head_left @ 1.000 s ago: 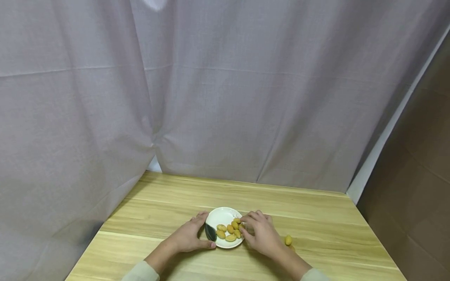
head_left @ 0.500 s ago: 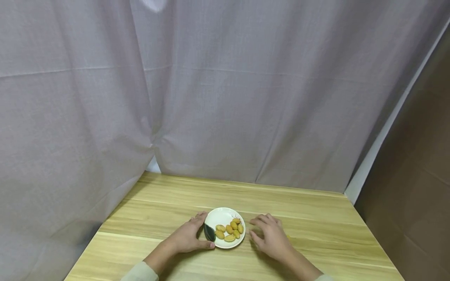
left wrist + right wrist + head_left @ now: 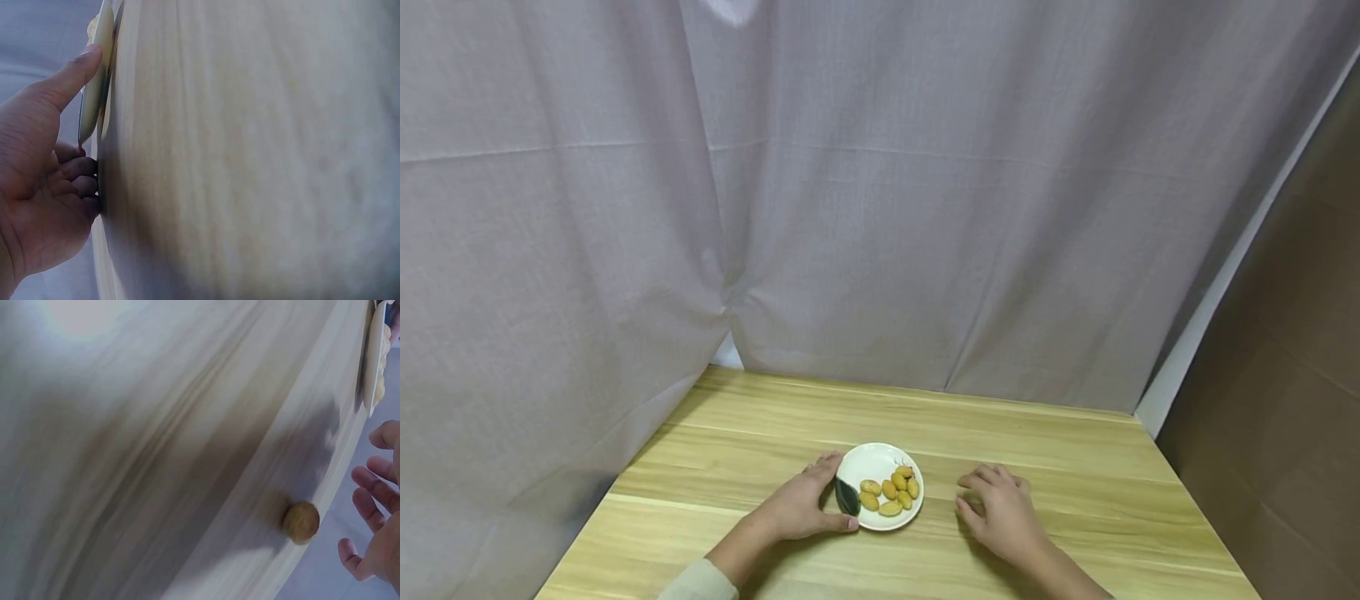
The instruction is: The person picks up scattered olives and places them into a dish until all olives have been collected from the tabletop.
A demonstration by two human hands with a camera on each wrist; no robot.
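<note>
My left hand (image 3: 805, 505) grips the left side of a small round white plate (image 3: 872, 457), thumb at the near rim and fingers along the far left. In the left wrist view, the thumb presses the plate's edge (image 3: 94, 103). Several small yellow oval fruits (image 3: 890, 489) lie on the plate, mostly to its right. A dark green leaf shape (image 3: 847, 497) shows at its left rim. My right hand (image 3: 1002, 514) hovers right of the plate, holding nothing, fingers loosely bent. Below it on the table is another round yellow-brown fruit (image 3: 302, 522), hidden in the head view.
The wood-grain table (image 3: 805, 417) runs back to a grey curtain (image 3: 880, 250). A brown panel (image 3: 1277, 417) stands along the right side, and the curtain hangs along the left edge too.
My right hand has left the fruits at the plate's right side and moved right, over the loose fruits on the table. The left hand stays on the plate.
</note>
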